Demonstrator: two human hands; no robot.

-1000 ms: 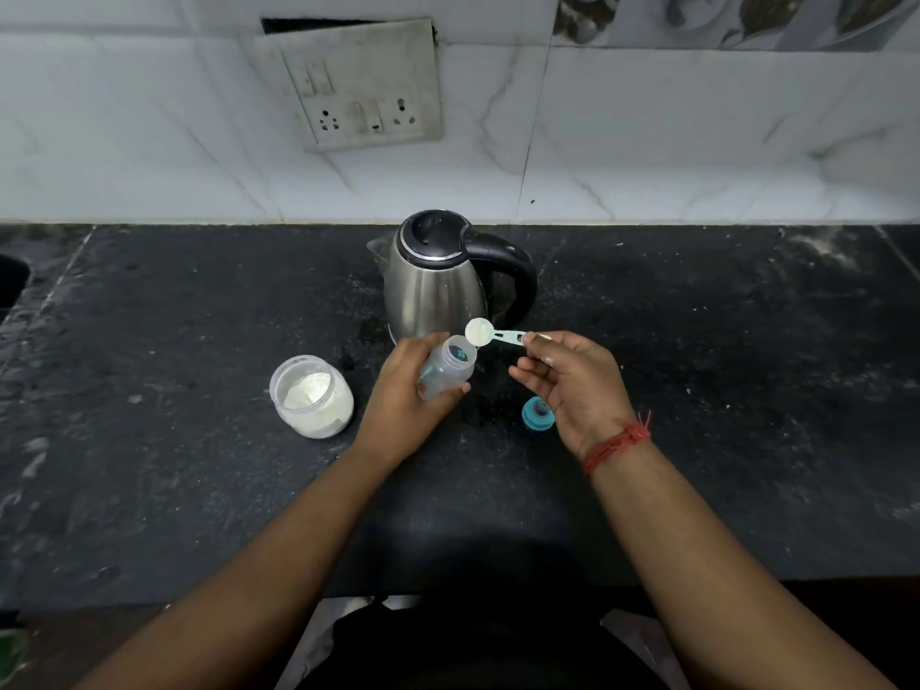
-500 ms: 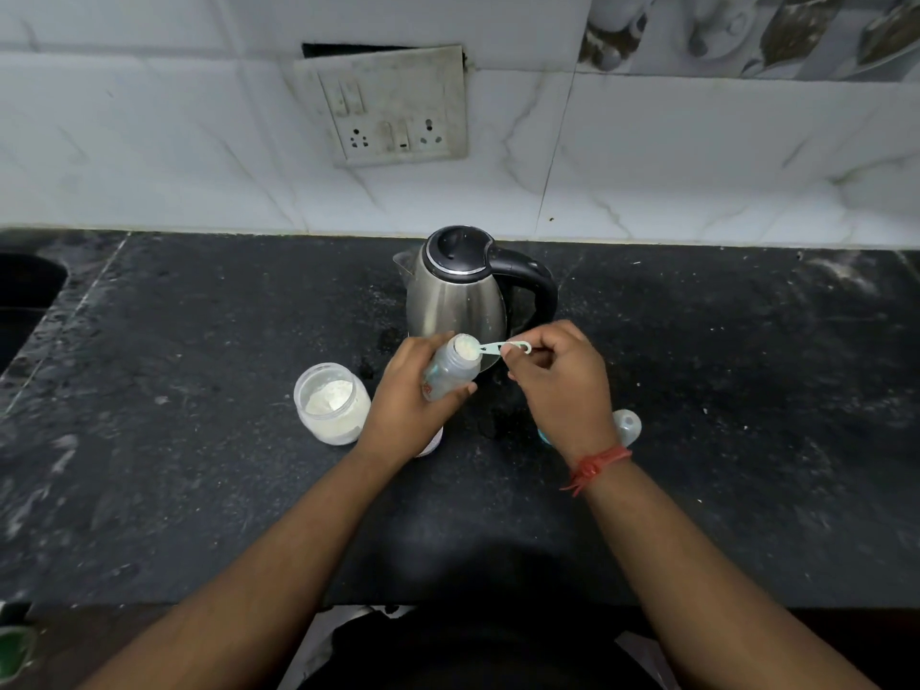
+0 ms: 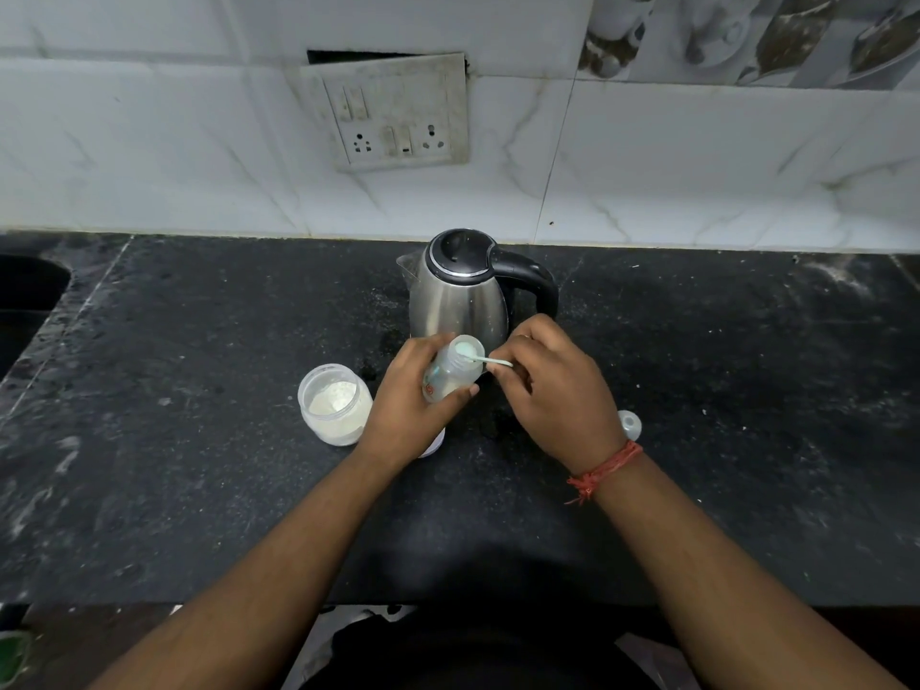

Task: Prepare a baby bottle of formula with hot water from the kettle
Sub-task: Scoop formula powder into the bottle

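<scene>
My left hand (image 3: 410, 405) grips a clear baby bottle (image 3: 450, 373), tilted with its open mouth up and to the right. My right hand (image 3: 552, 395) pinches the handle of a small pale scoop (image 3: 490, 361), whose bowl is turned over inside the bottle's mouth. A steel kettle (image 3: 460, 296) with a black lid and handle stands just behind both hands. An open jar of white formula powder (image 3: 333, 403) sits left of my left hand. The bottle's clear cap (image 3: 630, 424) peeks out right of my right wrist.
Everything rests on a black stone counter (image 3: 199, 490) dusted with white specks. A white lid edge (image 3: 433, 448) shows under my left hand. A socket plate (image 3: 393, 117) hangs on the tiled wall behind. A sink cutout (image 3: 27, 291) lies at the far left.
My right hand carried the full scoop from beside the bottle to its mouth and turned it over there. The camera also tilted, shifting the scene lower in view.
</scene>
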